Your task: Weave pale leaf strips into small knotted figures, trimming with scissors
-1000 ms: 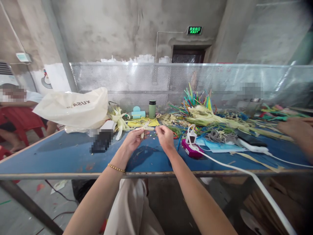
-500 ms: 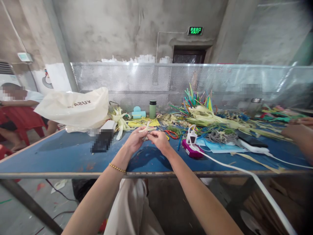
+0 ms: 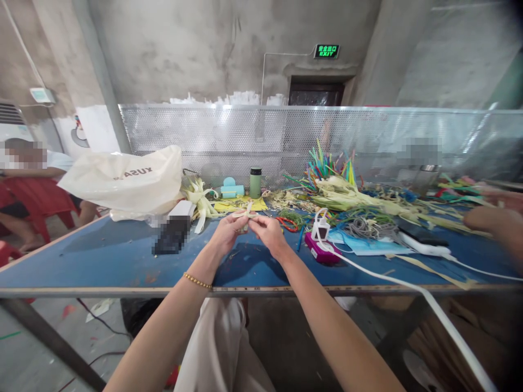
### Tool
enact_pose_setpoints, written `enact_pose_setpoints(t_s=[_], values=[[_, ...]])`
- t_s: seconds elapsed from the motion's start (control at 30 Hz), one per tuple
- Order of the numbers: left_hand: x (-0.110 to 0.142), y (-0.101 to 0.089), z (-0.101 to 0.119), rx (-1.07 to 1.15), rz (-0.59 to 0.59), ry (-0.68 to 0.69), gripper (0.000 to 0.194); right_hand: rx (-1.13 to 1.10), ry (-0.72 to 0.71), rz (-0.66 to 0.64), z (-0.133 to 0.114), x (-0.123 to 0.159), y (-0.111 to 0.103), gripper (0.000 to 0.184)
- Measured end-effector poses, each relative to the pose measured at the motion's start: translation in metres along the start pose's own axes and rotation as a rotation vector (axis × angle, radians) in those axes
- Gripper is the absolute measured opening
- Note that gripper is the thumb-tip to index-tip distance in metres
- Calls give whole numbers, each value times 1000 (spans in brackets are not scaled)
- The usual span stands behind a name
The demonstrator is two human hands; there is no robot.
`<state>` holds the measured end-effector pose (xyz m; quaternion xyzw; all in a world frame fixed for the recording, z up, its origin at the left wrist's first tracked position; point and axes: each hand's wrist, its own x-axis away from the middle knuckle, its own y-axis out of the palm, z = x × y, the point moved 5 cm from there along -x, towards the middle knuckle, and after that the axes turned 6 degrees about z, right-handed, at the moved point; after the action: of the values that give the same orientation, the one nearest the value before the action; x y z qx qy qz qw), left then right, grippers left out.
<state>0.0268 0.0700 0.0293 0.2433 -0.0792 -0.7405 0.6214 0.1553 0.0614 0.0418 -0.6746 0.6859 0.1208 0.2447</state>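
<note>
Between both hands, above the blue table, is a small piece of pale corn husk point(image 3: 248, 211) with loose ends sticking up. My left hand point(image 3: 224, 233) is closed on its left side, the thumb lying along the top. The fingers of my right hand point(image 3: 268, 234) pinch the piece from the right, touching or nearly touching the left fingertips. Most of the husk is hidden by the fingers, so its exact form cannot be made out. A bundle of pale husks point(image 3: 200, 198) lies beyond my left hand, and a yellow sheet point(image 3: 223, 206) is just behind the work.
Left stand a white bag point(image 3: 122, 179) and a dark phone-like object point(image 3: 171, 237). A purple power strip point(image 3: 322, 251) with a white cable point(image 3: 379, 276) sits right. Behind are a green bottle point(image 3: 255, 184) and husk piles point(image 3: 347, 193). A co-worker's hand point(image 3: 486, 220) moves at far right.
My hands have shifted slightly; the right fingers have come up beside the left thumb, and the husk's ends now point differently. The co-worker's hand at far right has moved.
</note>
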Motion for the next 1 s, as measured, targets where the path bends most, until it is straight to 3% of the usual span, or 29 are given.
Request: enact_pose_setpoints(t_s=[0.2,0.37,0.5,0.67,1.0], values=[[2,11,0,-86,-153,95,41,-90,70,31,2,1,-3,20],[-3,2,1,-185,-55,162,31,-118,97,60,1,0,-5,17],[-4,-4,-1,-274,20,144,19,-349,196,13,5,-1,-3,18],[0,-1,1,-334,-12,120,29,-661,280,-63,6,-4,-4,22],[2,-1,1,-433,33,116,17,-754,266,-62,2,-6,-11,20]])
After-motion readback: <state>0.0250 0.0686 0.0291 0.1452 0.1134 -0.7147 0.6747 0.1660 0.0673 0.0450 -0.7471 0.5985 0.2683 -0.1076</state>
